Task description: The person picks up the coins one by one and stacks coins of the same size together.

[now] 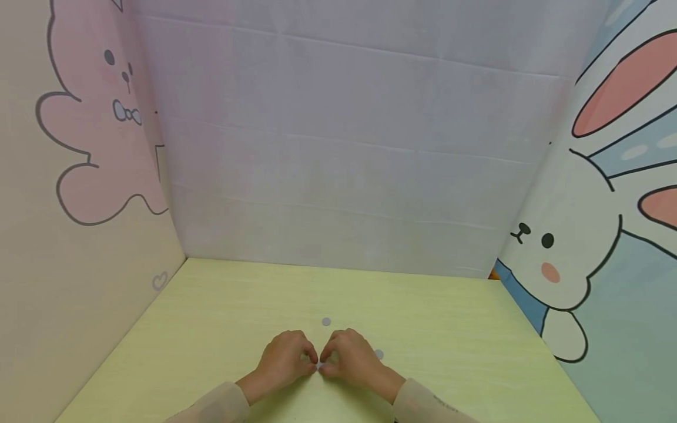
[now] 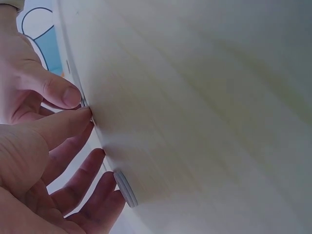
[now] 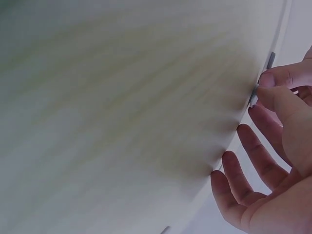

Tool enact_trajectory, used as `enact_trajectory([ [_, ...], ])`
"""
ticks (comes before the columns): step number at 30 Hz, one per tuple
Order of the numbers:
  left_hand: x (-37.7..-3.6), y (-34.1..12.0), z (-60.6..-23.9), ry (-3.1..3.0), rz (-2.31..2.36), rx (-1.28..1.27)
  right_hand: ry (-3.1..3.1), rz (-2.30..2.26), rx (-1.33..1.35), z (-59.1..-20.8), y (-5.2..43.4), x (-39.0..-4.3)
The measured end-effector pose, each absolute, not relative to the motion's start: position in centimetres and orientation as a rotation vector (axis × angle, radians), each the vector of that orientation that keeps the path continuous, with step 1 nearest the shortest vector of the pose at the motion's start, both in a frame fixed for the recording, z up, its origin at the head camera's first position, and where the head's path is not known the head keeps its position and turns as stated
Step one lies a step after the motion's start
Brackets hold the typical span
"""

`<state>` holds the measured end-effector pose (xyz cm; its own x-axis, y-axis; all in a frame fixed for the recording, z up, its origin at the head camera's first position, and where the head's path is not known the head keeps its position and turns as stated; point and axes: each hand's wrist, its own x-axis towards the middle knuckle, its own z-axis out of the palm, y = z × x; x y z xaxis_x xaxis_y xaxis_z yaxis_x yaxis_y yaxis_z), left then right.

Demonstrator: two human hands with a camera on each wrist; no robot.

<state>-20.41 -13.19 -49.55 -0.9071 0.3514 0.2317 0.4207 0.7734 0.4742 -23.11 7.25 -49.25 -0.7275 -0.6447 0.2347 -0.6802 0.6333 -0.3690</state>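
Observation:
My left hand (image 1: pixel 287 356) and right hand (image 1: pixel 351 358) meet low over the table, thumbs and index fingers converging on a small grey disc (image 1: pixel 319 365). Each hand pinches the disc by its near side, and the fingertips hide much of it. In the right wrist view the held disc (image 3: pixel 253 95) appears nearly edge-on, close to the tabletop. The other fingers of both hands are bent, with their tips at the table surface. Beside the left hand's outer fingers lies a short stack of grey discs (image 2: pixel 126 189).
One grey disc (image 1: pixel 326 321) lies beyond the hands, another (image 1: pixel 378 354) just past the right hand. The pale yellow tabletop (image 1: pixel 238 294) is bounded by a white cloth (image 1: pixel 338 147) behind and cartoon-printed panels on the left (image 1: pixel 106 264) and right (image 1: pixel 624 329).

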Motion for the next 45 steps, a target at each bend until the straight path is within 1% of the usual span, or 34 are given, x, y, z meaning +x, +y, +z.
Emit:
enact_trajectory([
  [16,-20.35,-13.15,-49.41,-2.847,-0.808,-0.605,-2.816,0.695,1.103,-49.11,7.67,-22.93],
  [45,-20.55,-13.44,-49.56,-2.829,-0.802,-0.673,-2.801,0.679,1.093,-49.34,7.59,-22.97],
])
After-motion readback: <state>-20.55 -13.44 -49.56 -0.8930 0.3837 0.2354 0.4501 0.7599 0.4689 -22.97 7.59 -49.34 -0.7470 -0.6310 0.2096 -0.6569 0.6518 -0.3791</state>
